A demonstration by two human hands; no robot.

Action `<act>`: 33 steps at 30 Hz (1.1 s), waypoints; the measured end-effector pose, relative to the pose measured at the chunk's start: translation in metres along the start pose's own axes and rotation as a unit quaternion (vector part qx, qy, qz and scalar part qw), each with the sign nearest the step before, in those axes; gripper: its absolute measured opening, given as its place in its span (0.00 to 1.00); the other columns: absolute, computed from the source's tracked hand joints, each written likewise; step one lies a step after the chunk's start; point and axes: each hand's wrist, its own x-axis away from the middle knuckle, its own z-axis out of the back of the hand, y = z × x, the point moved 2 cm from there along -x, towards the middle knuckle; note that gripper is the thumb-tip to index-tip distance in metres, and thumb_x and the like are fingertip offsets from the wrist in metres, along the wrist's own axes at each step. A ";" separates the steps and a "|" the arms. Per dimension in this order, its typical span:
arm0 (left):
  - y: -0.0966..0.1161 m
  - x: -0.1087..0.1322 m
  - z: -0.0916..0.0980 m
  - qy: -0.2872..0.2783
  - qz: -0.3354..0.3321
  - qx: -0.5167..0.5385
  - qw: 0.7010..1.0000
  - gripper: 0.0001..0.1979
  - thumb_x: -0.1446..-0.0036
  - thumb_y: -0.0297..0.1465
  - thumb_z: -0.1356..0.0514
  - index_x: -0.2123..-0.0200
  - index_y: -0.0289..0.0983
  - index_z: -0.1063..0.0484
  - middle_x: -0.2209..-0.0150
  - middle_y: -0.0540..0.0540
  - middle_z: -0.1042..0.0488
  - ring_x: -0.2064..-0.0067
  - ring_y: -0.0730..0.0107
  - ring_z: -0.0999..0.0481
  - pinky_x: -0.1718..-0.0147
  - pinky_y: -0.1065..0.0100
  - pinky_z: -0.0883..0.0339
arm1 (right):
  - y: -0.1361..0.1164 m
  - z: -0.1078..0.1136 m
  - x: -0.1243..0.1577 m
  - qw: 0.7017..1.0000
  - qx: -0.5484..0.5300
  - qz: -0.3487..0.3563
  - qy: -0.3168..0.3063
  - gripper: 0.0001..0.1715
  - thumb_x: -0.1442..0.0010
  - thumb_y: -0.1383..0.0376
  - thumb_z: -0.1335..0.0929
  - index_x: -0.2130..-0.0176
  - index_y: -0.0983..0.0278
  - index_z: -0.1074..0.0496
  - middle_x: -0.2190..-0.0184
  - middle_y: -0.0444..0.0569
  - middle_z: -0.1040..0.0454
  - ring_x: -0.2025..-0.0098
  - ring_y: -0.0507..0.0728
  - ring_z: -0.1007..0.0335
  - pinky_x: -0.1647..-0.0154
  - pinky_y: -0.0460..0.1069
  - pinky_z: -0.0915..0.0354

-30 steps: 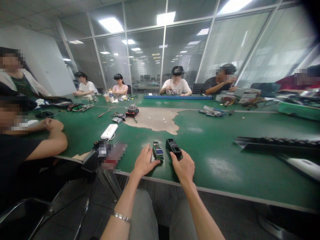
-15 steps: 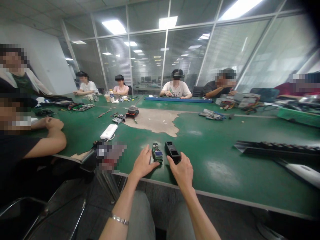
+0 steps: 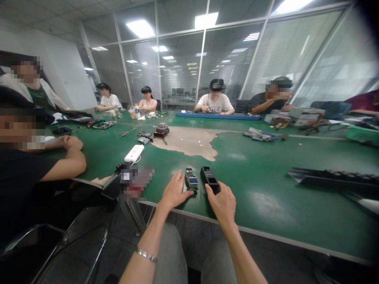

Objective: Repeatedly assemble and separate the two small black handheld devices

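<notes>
On the green tabletop in front of me stands a small circuit board module [image 3: 192, 181] with a little display. My left hand [image 3: 175, 191] lies against its left side, fingers stretched forward and thumb by its near end. The hand is open, resting beside the module rather than wrapped round it. Just to the right is a long black plastic housing [image 3: 209, 176] with cut-out openings, lying on the table. My right hand [image 3: 222, 200] holds its near end, thumb on the left and fingers on the right. The fingers' undersides are hidden.
A white power strip [image 3: 134, 153] lies ahead on the left, with a blurred-out object [image 3: 137, 181] nearer me. Black slotted rails [image 3: 334, 179] lie to the right. Farther off are grey gloves [image 3: 259, 134] and a dark device [image 3: 161, 130]. Several people sit around the table [image 3: 260, 181].
The view has swung slightly left, so everything appears shifted to the right. Both hands keep about the same place beside the module and on the housing.
</notes>
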 end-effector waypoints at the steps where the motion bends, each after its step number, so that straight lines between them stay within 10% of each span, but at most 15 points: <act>1: 0.000 0.000 0.001 -0.001 -0.001 0.000 1.000 0.40 0.46 0.52 0.44 0.38 0.32 0.45 0.34 0.34 0.52 0.33 0.53 0.51 0.37 0.55 0.53 | 0.000 0.000 0.000 1.000 0.000 -0.001 0.006 0.31 0.45 0.46 0.36 0.53 0.67 0.31 0.60 0.57 0.28 0.59 0.62 0.33 0.59 0.52 0.41; 16: 0.002 0.000 0.003 0.002 -0.001 0.013 1.000 0.39 0.47 0.51 0.43 0.39 0.34 0.44 0.34 0.35 0.51 0.33 0.52 0.51 0.37 0.53 0.52 | -0.005 0.009 -0.003 0.996 -0.084 -0.019 0.016 0.32 0.46 0.43 0.37 0.59 0.66 0.26 0.64 0.55 0.24 0.63 0.60 0.31 0.59 0.51 0.40; 33: 0.004 0.000 0.004 0.025 0.000 0.036 0.999 0.34 0.47 0.46 0.40 0.41 0.37 0.41 0.34 0.37 0.48 0.34 0.52 0.49 0.38 0.52 0.47 | -0.069 0.011 -0.008 0.993 -0.112 0.023 0.006 0.28 0.45 0.46 0.37 0.60 0.65 0.26 0.65 0.53 0.24 0.63 0.59 0.30 0.60 0.50 0.39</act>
